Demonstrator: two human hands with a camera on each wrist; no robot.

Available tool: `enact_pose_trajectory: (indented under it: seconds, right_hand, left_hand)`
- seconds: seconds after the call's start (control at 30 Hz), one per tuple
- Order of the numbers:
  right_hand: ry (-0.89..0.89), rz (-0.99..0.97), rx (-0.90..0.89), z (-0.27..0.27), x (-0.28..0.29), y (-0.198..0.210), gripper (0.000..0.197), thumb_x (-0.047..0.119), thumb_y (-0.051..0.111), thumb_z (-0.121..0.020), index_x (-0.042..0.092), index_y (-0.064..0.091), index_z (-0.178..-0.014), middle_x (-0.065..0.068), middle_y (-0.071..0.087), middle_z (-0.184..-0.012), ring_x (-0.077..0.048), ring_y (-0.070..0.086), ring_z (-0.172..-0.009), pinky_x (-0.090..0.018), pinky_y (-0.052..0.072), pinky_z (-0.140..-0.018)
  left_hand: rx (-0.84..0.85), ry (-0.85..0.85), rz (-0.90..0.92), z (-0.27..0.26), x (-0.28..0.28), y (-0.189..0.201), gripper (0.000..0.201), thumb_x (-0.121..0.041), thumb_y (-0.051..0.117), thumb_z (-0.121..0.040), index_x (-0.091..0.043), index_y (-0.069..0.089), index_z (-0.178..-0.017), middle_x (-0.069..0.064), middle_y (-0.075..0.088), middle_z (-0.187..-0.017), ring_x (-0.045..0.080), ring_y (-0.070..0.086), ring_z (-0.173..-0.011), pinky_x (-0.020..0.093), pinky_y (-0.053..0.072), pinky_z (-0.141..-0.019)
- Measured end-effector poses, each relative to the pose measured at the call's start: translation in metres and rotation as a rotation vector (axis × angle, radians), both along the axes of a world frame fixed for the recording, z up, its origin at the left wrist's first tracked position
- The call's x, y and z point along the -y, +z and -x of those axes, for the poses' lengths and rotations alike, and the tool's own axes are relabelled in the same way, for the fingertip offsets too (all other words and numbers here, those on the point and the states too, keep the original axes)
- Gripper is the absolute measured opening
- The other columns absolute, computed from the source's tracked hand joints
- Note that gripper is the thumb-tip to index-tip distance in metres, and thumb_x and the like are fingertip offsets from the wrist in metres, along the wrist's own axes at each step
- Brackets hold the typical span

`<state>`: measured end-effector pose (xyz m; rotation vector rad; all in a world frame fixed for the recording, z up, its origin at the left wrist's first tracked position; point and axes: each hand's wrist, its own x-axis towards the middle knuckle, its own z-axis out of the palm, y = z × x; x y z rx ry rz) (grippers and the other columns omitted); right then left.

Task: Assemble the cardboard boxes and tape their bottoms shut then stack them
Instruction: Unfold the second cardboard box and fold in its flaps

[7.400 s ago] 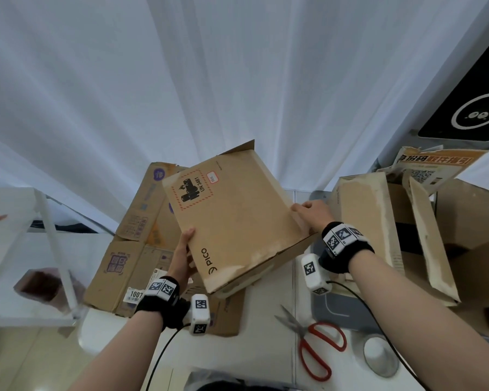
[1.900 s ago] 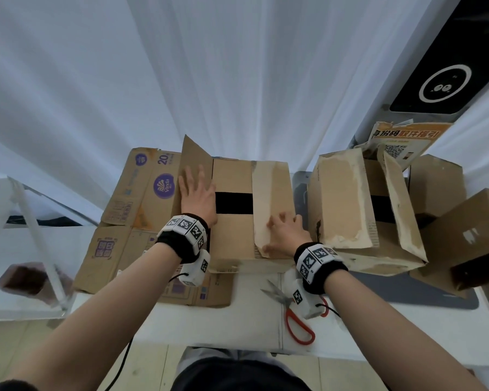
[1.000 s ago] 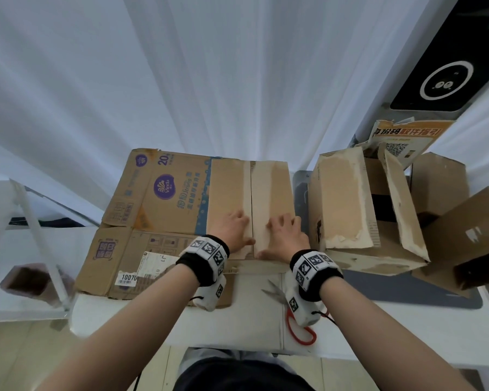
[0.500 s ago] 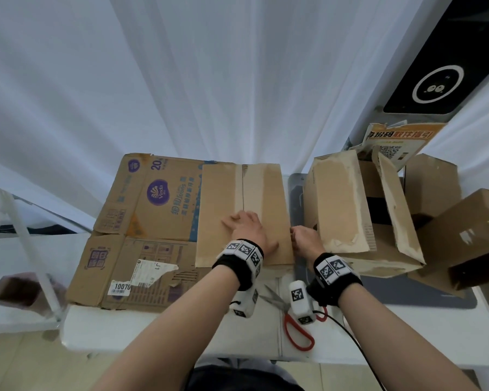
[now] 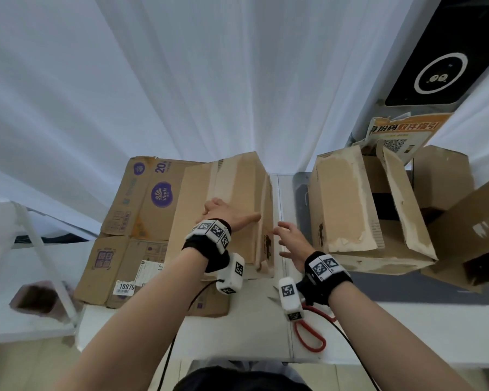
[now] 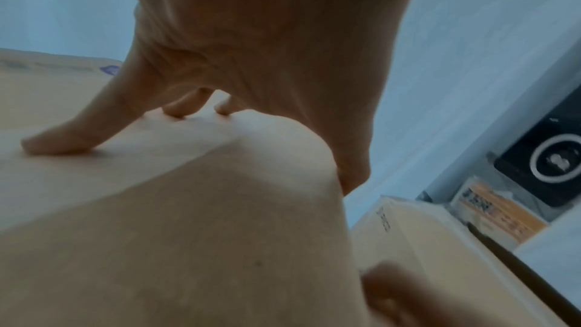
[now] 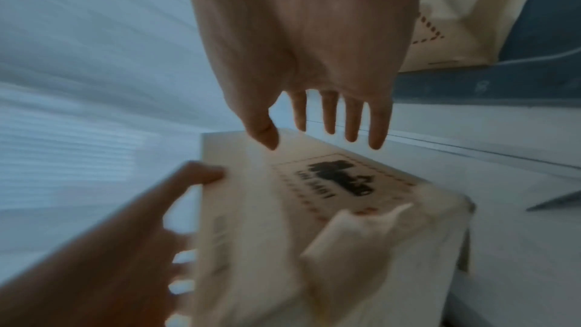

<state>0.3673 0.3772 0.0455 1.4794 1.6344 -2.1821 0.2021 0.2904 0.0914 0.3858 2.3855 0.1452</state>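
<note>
Red-handled scissors are lying on the white table near the front edge, blades pointing toward the back. A dark gray mat covers the right part of the tabletop. White curtain hangs all across the back. Up in the right corner there's a black panel with a white ring and two little dots in it, kind of like eyes. Just below that is a torn orange-and-white printed sheet with a QR code on it. Off to the left there's a white frame of some sort, and a blurry brownish thing down low beside it, can't tell what it is.
</note>
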Motion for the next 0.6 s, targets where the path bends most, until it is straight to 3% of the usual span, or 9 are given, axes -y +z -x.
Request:
enact_pose_trajectory:
  seconds: [0.1,0.2,0.33,0.43,0.53,0.6]
  right_hand:
    - [0.067,0.193,0.013,0.007,0.008,-0.012,0.054,0.05,0.062,-0.091,0.013,0.057,-0.13,-0.007,0.062,-0.124,-0.029,0.056,-0.119,-0.049,0.047,-0.102]
    - [0.113,0.21,-0.044,0.018,0.02,-0.011,0.057,0.056,0.064,-0.088,0.013,0.064,-0.125,-0.01,0.07,-0.116,-0.027,0.063,-0.107,-0.038,0.052,-0.087]
    - [0.136,0.213,-0.199,0.035,0.032,-0.001,0.056,0.047,0.066,-0.09,0.017,0.054,-0.135,-0.007,0.071,-0.119,-0.025,0.067,-0.107,-0.037,0.053,-0.084]
    - [0.077,0.311,-0.353,0.047,0.03,0.017,0.045,0.033,0.064,-0.095,0.02,0.049,-0.136,-0.011,0.071,-0.12,-0.028,0.07,-0.106,-0.044,0.059,-0.085]
    - [0.181,0.147,-0.377,0.058,0.021,0.04,0.05,0.041,0.061,-0.093,0.025,0.048,-0.138,-0.008,0.071,-0.121,-0.033,0.068,-0.111,-0.054,0.053,-0.098]
    - [0.221,0.039,-0.371,0.062,0.014,0.052,0.054,0.044,0.061,-0.091,0.033,0.045,-0.141,-0.006,0.071,-0.121,-0.032,0.069,-0.107,-0.045,0.058,-0.089]
  left_hand:
    - [0.049,0.015,-0.059,0.015,0.019,0.012,0.132,-0.08,0.064,-0.068,-0.008,-0.003,-0.157,0.02,0.001,-0.161,0.043,0.024,-0.144,0.051,0.031,-0.115]
    - [0.099,0.036,-0.097,0.038,0.04,0.017,0.125,-0.081,0.064,-0.066,-0.016,0.007,-0.157,0.018,0.008,-0.16,0.046,0.028,-0.141,0.059,0.038,-0.108]
    - [0.219,0.093,-0.226,0.061,0.069,0.03,0.126,-0.085,0.063,-0.045,-0.02,0.026,-0.147,0.013,0.039,-0.145,0.039,0.047,-0.126,0.062,0.052,-0.087]
    - [0.338,0.18,-0.354,0.069,0.087,0.035,0.122,-0.089,0.066,-0.045,-0.021,0.034,-0.14,0.008,0.06,-0.126,0.031,0.064,-0.108,0.054,0.058,-0.082]
    - [0.428,0.248,-0.527,0.068,0.095,0.038,0.101,-0.09,0.06,-0.059,-0.019,0.053,-0.131,0.013,0.069,-0.114,0.03,0.072,-0.094,0.045,0.06,-0.079]
    - [0.501,0.318,-0.71,0.063,0.095,0.041,0.074,-0.079,0.05,-0.08,-0.018,0.063,-0.121,0.014,0.072,-0.11,0.034,0.07,-0.092,0.05,0.056,-0.09]
